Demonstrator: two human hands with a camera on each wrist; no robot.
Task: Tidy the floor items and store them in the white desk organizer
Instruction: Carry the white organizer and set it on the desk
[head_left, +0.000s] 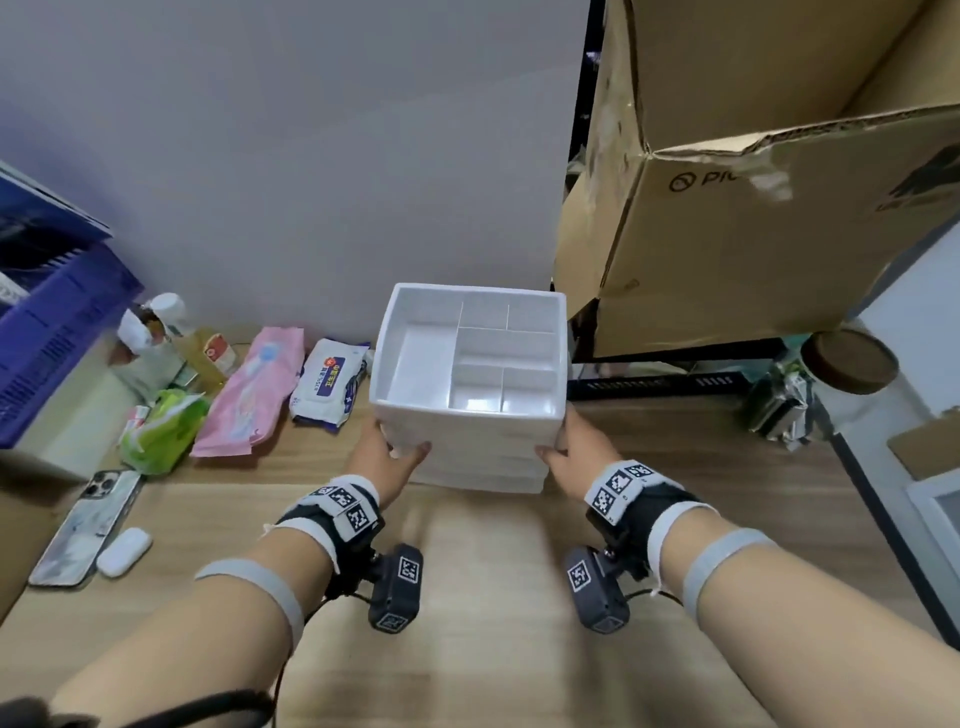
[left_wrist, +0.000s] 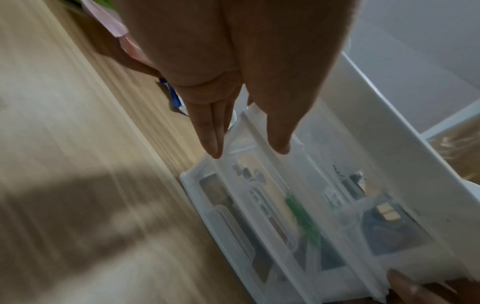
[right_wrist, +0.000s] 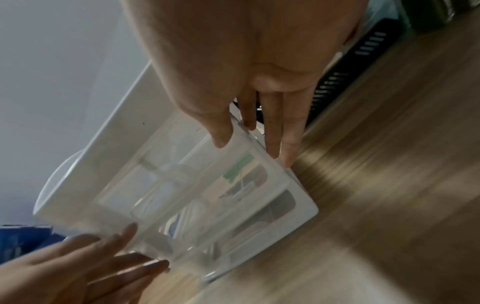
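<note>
1. My left hand holds the organizer at its lower left corner: thumb on the front, fingers along the left side.
2. My right hand holds the lower right corner the same way, thumb in front, fingers down the right side.
3. In the left wrist view my fingers lie straight against the side while the thumb presses the clear drawer front, so each grip clasps the organizer between thumb and fingers.
4. The organizer sits at centre frame on the wood floor, near the white wall; its open top is split into several bare compartments.
5. The wrist views show clear drawers below with blurred contents I cannot make out.
6. Left of it lie a wipes pack, a pink pack, a green pack and bottles.
7. At lower left lie a phone and a white case.
8. A cardboard box fills the upper right; a jar stands at mid right.
</note>
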